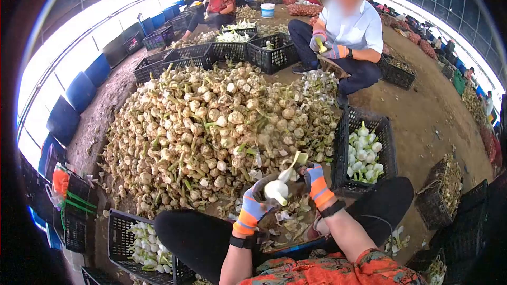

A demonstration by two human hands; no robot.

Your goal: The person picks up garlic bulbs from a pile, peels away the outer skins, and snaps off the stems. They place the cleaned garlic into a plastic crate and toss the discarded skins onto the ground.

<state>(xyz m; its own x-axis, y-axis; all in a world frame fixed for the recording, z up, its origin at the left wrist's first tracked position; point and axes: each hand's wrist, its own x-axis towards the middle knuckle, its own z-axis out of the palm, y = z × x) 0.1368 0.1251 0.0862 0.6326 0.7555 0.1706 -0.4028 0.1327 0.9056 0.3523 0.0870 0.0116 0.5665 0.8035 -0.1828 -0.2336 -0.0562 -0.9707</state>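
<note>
My left hand (255,205), in a grey, blue and orange striped glove, is closed around a white garlic bulb (276,192) above my lap. A pale green strip of stem skin (296,164) stands up from the bulb. My right hand (315,183), in a matching glove, is closed beside the upper end of that strip and seems to pinch it; its fingertips are partly hidden. Right in front of both hands spreads a big pile of unpeeled garlic (200,132). Loose skins (296,221) lie on the ground below them.
Black crates of peeled garlic stand at my right (392,150) and left (117,237). Across the pile sits a gloved co-worker (351,37) holding a garlic stalk. More black crates (272,55) line the pile's far edge. A crate of trimmings (441,190) is farther right.
</note>
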